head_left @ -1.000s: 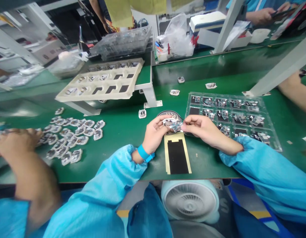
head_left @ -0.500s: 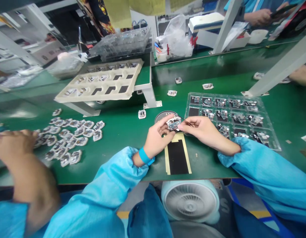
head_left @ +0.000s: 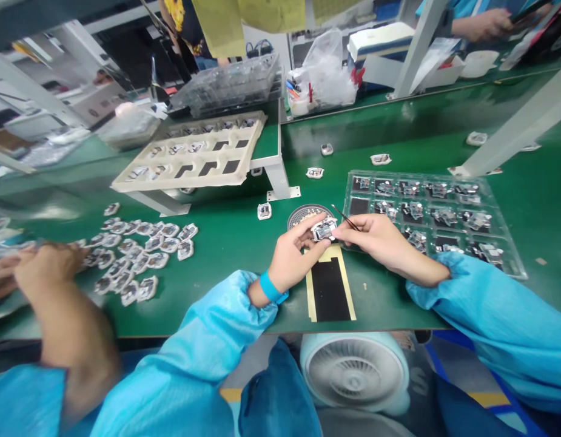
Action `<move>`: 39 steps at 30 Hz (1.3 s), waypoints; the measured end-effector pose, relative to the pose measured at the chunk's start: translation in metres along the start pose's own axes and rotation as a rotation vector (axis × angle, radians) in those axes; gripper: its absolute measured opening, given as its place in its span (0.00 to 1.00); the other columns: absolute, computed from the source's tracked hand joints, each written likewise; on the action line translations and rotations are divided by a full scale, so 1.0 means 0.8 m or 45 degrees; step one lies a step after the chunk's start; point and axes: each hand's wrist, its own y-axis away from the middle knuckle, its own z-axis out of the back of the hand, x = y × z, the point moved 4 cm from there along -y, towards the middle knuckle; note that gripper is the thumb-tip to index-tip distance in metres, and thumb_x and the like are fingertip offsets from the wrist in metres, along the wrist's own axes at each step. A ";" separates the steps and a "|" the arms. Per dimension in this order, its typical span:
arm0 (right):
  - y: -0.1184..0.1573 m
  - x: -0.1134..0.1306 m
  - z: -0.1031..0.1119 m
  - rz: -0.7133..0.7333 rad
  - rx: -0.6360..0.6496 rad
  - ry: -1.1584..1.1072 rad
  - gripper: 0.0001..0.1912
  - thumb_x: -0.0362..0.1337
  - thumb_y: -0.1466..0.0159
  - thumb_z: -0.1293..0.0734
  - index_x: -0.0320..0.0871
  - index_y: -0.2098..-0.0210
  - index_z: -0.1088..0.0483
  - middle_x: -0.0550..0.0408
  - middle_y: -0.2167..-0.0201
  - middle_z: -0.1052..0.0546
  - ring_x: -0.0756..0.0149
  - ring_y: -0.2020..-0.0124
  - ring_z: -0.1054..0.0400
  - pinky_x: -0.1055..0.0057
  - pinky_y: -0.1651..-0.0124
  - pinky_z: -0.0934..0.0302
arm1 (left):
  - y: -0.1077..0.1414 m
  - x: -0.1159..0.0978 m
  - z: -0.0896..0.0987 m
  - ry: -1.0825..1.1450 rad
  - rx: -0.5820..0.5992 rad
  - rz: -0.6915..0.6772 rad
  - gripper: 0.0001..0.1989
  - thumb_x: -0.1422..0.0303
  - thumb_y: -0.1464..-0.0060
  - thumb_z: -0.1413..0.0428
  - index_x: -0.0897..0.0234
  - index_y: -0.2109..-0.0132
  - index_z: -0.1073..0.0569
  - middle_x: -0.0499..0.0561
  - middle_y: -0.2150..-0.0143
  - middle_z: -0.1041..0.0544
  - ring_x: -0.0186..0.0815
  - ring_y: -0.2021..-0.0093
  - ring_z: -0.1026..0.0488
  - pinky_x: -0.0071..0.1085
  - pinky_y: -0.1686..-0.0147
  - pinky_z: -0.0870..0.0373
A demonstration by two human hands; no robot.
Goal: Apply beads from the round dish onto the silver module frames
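A small white-framed electronic assembly point(head_left: 324, 229) is pinched between the thumb and fingers of my left hand point(head_left: 293, 255), with its circuit side facing up. My right hand point(head_left: 375, 240) grips a thin dark pair of tweezers point(head_left: 346, 217), the shaft pointing up and left past the fingers. The right fingertips touch the assembly's right edge. Behind my left hand is a round grey dish point(head_left: 302, 213) of small pale parts, partly covered. Below the hands lies a black pad point(head_left: 331, 291) edged with yellow tape.
A clear compartment tray point(head_left: 426, 226) of circuit parts is at right. Several white-framed assemblies point(head_left: 144, 246) are grouped at left near a co-worker's hands point(head_left: 48, 267). A cream tray point(head_left: 189, 164) sits on a raised shelf, with a metal leg point(head_left: 276, 176). A fan point(head_left: 354, 373) is below the table edge.
The view has shifted slightly, moving the scene a little to the right. The tweezers' free end now points up away from the assembly. My left hand still holds the assembly.
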 end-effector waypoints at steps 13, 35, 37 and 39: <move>0.000 0.001 -0.003 0.086 -0.042 -0.082 0.21 0.46 0.49 0.22 0.39 0.64 0.28 0.55 0.65 0.24 0.74 0.66 0.32 0.75 0.62 0.38 | 0.002 -0.010 0.010 -0.165 -0.026 -0.052 0.25 0.63 0.45 0.33 0.59 0.41 0.23 0.55 0.44 0.21 0.40 0.56 0.21 0.41 0.49 0.21; 0.004 0.008 -0.002 0.310 -0.062 -0.038 0.20 0.44 0.45 0.24 0.39 0.59 0.30 0.54 0.62 0.25 0.74 0.64 0.32 0.76 0.62 0.38 | 0.001 -0.005 0.016 -0.231 0.039 -0.197 0.25 0.66 0.46 0.32 0.56 0.41 0.22 0.55 0.43 0.22 0.33 0.62 0.23 0.30 0.61 0.23; 0.006 0.008 0.001 0.336 -0.169 0.103 0.17 0.46 0.43 0.26 0.38 0.66 0.29 0.55 0.69 0.26 0.75 0.69 0.35 0.76 0.65 0.41 | 0.003 -0.007 0.017 -0.294 0.013 -0.255 0.25 0.66 0.46 0.33 0.56 0.41 0.23 0.55 0.43 0.22 0.30 0.66 0.25 0.30 0.63 0.24; 0.007 0.009 0.001 0.342 -0.192 0.214 0.18 0.49 0.40 0.28 0.37 0.70 0.26 0.55 0.72 0.26 0.76 0.71 0.36 0.76 0.67 0.43 | 0.004 -0.007 0.016 -0.314 -0.001 -0.282 0.24 0.66 0.45 0.33 0.55 0.41 0.23 0.54 0.44 0.21 0.30 0.67 0.26 0.30 0.63 0.24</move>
